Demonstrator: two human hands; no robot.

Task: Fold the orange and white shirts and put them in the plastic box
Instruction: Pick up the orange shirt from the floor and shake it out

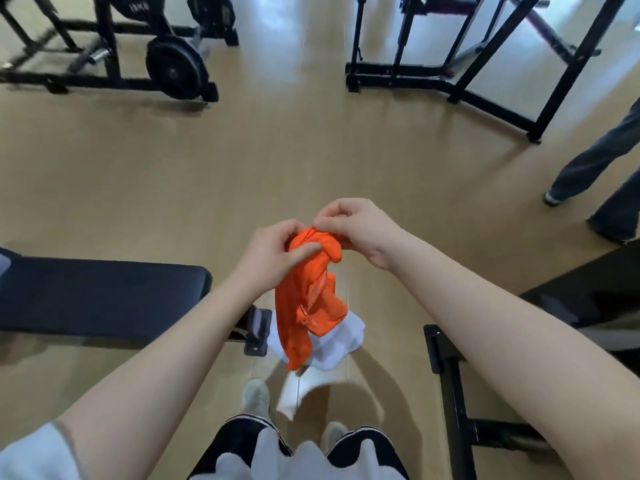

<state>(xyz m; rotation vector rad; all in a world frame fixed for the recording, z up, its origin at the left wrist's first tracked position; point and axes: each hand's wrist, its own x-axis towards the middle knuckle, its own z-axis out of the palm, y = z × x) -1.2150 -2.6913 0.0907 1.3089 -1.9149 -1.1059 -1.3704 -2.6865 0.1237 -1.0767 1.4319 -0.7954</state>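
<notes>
An orange shirt point(311, 299) hangs bunched in front of me, above the floor. My left hand point(273, 252) grips its top from the left, thumb pressed into the cloth. My right hand point(356, 230) pinches the same top edge from the right. A white shirt point(341, 341) hangs behind and below the orange one, its lower end point(289, 396) trailing toward my feet. Which hand holds the white shirt is hidden. No plastic box is in view.
A dark padded bench point(97, 296) stands at my left, a black frame point(446, 368) at my right. Gym machines point(166, 60) and racks point(485, 64) line the far floor. Another person's legs point(595, 174) stand at the right. My shoes point(257, 396) are below.
</notes>
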